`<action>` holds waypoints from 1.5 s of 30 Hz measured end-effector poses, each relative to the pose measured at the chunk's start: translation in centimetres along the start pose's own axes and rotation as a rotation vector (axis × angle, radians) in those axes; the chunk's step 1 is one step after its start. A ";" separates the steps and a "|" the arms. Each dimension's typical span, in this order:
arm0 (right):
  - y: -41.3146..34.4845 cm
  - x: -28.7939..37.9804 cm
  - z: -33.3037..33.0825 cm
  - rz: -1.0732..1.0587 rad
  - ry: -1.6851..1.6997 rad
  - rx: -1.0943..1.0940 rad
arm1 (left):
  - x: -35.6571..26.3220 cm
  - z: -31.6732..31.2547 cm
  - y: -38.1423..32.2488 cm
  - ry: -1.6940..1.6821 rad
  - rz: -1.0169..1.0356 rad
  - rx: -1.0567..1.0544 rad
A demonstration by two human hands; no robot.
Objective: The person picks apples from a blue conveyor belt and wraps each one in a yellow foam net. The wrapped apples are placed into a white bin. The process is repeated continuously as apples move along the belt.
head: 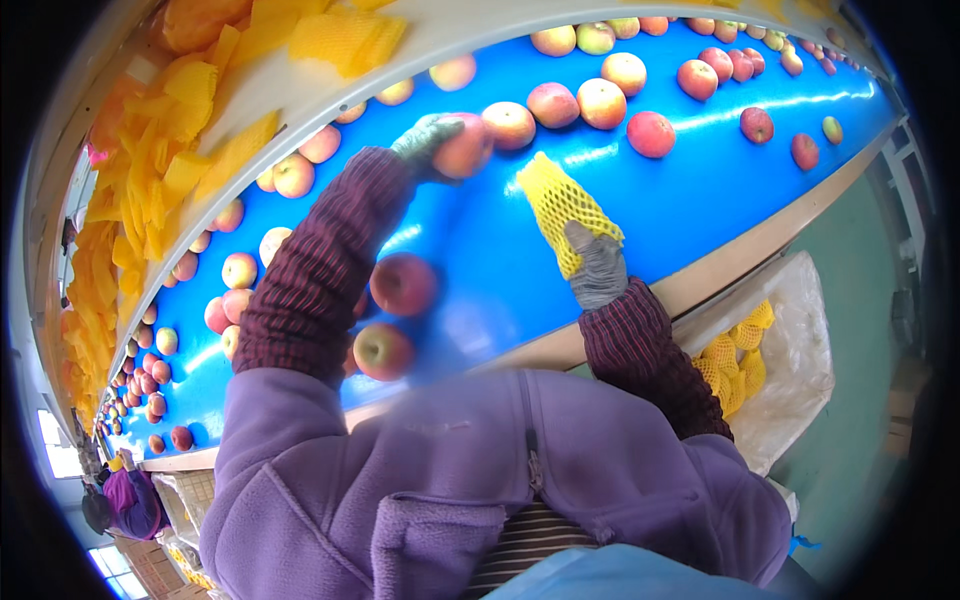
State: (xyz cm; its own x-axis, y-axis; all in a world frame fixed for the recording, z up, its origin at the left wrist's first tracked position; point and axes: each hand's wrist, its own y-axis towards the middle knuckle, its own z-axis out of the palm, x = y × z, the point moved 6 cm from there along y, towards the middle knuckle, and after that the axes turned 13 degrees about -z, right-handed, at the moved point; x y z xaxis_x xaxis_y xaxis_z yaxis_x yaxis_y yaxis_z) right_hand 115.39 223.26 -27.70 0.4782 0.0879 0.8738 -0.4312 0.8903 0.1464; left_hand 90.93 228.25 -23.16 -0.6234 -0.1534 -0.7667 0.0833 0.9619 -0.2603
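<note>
My left hand, in a grey-green glove, grips a red apple over the blue conveyor belt. Beside it on the belt lies a yellow-red apple, with more apples in a row to the right. My right hand, in a grey glove, holds a yellow foam net sleeve by its lower end, above the belt. The sleeve looks flat, with no apple seen in it. Two apples, one dark red and one greenish red, lie on the belt near my body.
A shelf heaped with yellow foam nets runs along the belt's far side. At the right, below the belt's wooden edge, a plastic-lined container holds netted fruit. Another person is at the far left.
</note>
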 end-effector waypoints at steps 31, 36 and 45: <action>-12.7 10.0 5.0 -0.365 -0.174 0.704 | -15.0 16.9 -15.7 -1.310 -0.102 0.881; -12.2 8.1 5.1 0.141 0.255 0.527 | -12.0 15.5 -15.8 -0.667 -0.028 0.624; -9.1 8.9 2.9 -0.290 0.045 0.317 | -12.1 11.1 -15.6 -0.604 0.177 -0.377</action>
State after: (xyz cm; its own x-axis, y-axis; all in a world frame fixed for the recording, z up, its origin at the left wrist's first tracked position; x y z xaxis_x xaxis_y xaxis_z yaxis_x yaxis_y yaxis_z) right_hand 121.30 214.66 -19.91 0.6444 -0.1198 0.7553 -0.4844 0.7003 0.5243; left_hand 105.84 212.60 -16.35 -0.0788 0.0182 -0.9967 -0.1982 0.9796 0.0336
